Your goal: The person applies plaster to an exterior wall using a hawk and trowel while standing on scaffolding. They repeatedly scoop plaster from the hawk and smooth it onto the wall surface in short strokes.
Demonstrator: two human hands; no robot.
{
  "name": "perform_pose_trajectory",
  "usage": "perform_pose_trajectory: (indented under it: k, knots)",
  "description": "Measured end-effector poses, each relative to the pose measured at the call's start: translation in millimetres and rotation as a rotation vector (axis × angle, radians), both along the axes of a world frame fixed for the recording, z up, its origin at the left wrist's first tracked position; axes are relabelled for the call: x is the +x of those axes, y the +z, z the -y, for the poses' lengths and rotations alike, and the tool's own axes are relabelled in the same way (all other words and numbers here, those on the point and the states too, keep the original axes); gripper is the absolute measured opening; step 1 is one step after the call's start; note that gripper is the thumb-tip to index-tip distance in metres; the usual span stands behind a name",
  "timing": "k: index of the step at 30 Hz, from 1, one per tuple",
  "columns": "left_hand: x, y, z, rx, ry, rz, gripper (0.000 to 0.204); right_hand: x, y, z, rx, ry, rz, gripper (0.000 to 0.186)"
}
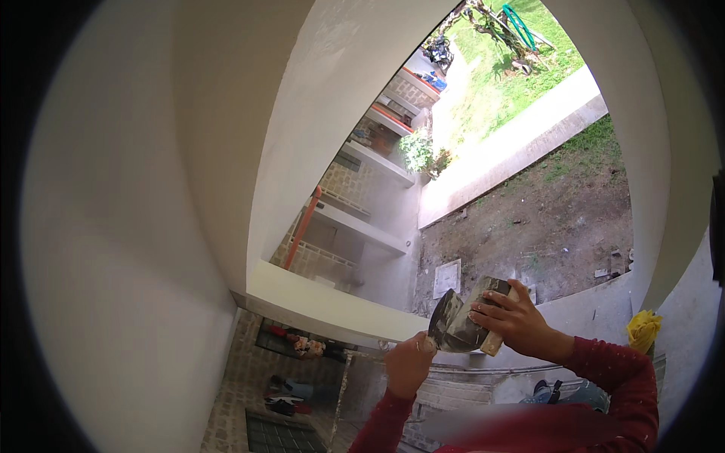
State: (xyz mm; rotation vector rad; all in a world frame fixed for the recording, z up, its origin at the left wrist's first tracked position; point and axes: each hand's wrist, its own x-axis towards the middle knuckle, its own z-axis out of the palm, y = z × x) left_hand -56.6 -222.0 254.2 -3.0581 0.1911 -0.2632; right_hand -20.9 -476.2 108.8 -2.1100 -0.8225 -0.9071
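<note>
In front of my chest, both hands are raised with red sleeves behind them. My left hand [408,365] is closed in a fist around the hidden handle of a trowel [445,311], its dark blade pointing up. My right hand [521,321] grips a grey-smeared, block-like tool with a pale wooden edge [492,344]; it resembles a plastering float. Fingers lie across its dark face [470,332]. The trowel's blade meets or overlaps this tool's left side; whether they touch, I cannot tell.
Smooth pale walls [113,226] rise at left, around a large opening. Beyond lie a dirt yard [529,219], grass and a concrete path. Metal pipes [344,392] run below my arms. A yellow cloth [643,331] is at right. Coloured clothing [308,346] shows far below.
</note>
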Motion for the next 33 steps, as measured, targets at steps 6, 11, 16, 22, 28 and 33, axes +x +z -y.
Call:
perform_pose_trajectory:
  k: [6, 11, 16, 22, 28, 33]
  knots:
    - [11, 0, -6, 0.183, 0.165, 0.038, 0.034, -16, -28, 3, -0.003, 0.111, -0.094, 0.037]
    - [15, -1, -11, 0.099, 0.098, 0.101, 0.028, -27, -31, -4, 0.356, 0.235, -0.181, 0.042]
    - [2, -9, 4, 0.089, 0.104, 0.0, 0.032, -15, -36, -29, 0.34, 0.225, -0.106, 0.051]
    - [-17, -10, 1, 0.026, 0.125, 0.03, 0.035, 8, -124, -25, 0.279, 0.153, -0.349, 0.05]
    - [-26, -25, -18, -0.029, 0.106, 0.021, 0.037, -2, -238, -55, 0.954, 0.147, -0.989, 0.039]
    - [-46, -65, -42, -0.005, 0.129, 0.008, 0.035, -18, -291, -73, 1.882, 0.116, -1.406, 0.028]
